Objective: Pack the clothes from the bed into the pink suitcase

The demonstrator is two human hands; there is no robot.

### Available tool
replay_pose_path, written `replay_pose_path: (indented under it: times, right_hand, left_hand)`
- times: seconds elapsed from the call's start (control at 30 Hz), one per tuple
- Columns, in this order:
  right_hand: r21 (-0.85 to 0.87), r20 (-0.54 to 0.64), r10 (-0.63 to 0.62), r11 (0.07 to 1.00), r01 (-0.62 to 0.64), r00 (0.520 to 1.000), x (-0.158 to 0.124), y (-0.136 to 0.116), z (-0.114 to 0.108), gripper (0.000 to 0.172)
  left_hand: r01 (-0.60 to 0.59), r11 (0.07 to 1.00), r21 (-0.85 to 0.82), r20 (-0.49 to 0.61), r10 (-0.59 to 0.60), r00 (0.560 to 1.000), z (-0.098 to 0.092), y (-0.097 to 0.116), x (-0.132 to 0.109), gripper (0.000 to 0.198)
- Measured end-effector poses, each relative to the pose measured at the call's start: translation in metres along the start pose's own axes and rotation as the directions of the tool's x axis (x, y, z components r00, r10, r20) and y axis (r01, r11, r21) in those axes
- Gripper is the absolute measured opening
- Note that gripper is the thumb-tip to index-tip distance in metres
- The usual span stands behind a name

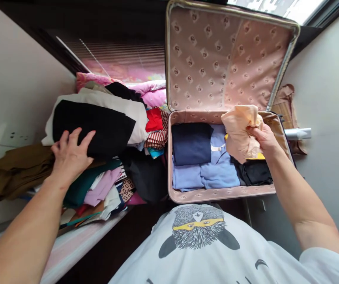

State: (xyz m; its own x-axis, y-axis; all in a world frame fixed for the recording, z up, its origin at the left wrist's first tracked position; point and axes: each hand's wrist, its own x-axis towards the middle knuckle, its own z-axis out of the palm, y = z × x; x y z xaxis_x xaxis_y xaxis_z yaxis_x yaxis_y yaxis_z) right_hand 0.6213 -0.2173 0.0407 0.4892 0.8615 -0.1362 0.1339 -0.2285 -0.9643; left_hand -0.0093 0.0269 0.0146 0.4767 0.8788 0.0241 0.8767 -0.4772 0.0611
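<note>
With fingers spread, my left hand point(73, 152) rests on the edge of a folded black garment point(98, 126), which lies over a white garment point(138, 118) on top of the clothes pile. My right hand point(265, 138) grips a bunched peach-coloured garment point(240, 132) above the right side of an open pink-lined suitcase point(222, 196). Inside the suitcase, a folded navy garment point(191, 144) lies at the left, above light blue clothes point(219, 174). Black folded clothing point(255, 173) and something yellow point(256, 156) sit at the right, partly hidden by the peach garment.
The suitcase lid point(205, 59) stands raised at the back. A brown garment point(21, 169) and several colourful clothes, including a lilac one point(102, 187), lie at the left. Walls close in on both sides. A brown bag point(286, 98) leans behind the suitcase at the right.
</note>
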Motion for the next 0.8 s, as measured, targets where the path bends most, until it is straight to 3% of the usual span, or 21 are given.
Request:
replay_pose_path:
  times: [0.1, 0.2, 0.27, 0.33, 0.43, 0.53, 0.63, 0.73, 0.8]
  right_hand:
    - [-0.274, 0.015, -0.164, 0.948, 0.162, 0.986, 0.012, 0.006, -0.007, 0.042]
    - [-0.702, 0.005, -0.192, 0.698, 0.14, 0.981, 0.018, 0.039, 0.012, 0.04]
    - [-0.862, -0.072, -0.129, 0.506, 0.003, 0.989, 0.016, 0.073, 0.041, 0.044]
    - [-0.93, -0.085, 0.016, 0.358, -0.085, 0.996, 0.012, 0.11, 0.076, 0.056]
    - [-0.959, -0.08, 0.304, 0.236, -0.156, 0.949, 0.007, 0.153, 0.117, 0.074]
    - [-0.958, -0.075, 0.395, 0.226, -0.176, 0.915, 0.007, 0.174, 0.125, 0.083]
    - [-0.949, 0.049, 0.367, 0.308, -0.072, 0.929, 0.006, 0.173, 0.109, 0.087]
    - [-0.931, 0.16, 0.253, 0.361, 0.061, 0.954, -0.006, 0.163, 0.089, 0.081]
    - [-0.919, 0.148, 0.095, 0.381, 0.101, 0.984, -0.015, 0.161, 0.08, 0.076]
  left_hand:
    - [0.007, 0.999, -0.036, 0.036, -0.006, 0.999, -0.005, 0.003, 0.001, 0.102]
    - [0.034, 0.998, -0.055, 0.07, -0.031, 0.997, -0.01, 0.009, 0.002, 0.107]
    - [0.049, 0.997, -0.065, 0.079, -0.044, 0.996, -0.013, 0.016, 0.002, 0.109]
    - [0.059, 0.995, -0.077, 0.082, -0.052, 0.995, -0.015, 0.023, 0.002, 0.111]
    - [0.065, 0.994, -0.092, 0.092, -0.057, 0.994, -0.016, 0.034, 0.001, 0.115]
    - [0.068, 0.992, -0.104, 0.094, -0.058, 0.994, -0.016, 0.039, 0.001, 0.119]
    - [0.096, 0.988, -0.121, 0.064, -0.089, 0.994, -0.015, 0.036, 0.003, 0.114]
    - [0.143, 0.986, -0.082, 0.081, -0.136, 0.987, -0.018, 0.029, 0.01, 0.105]
    - [0.181, 0.98, -0.083, 0.104, -0.173, 0.979, -0.022, 0.02, 0.02, 0.095]
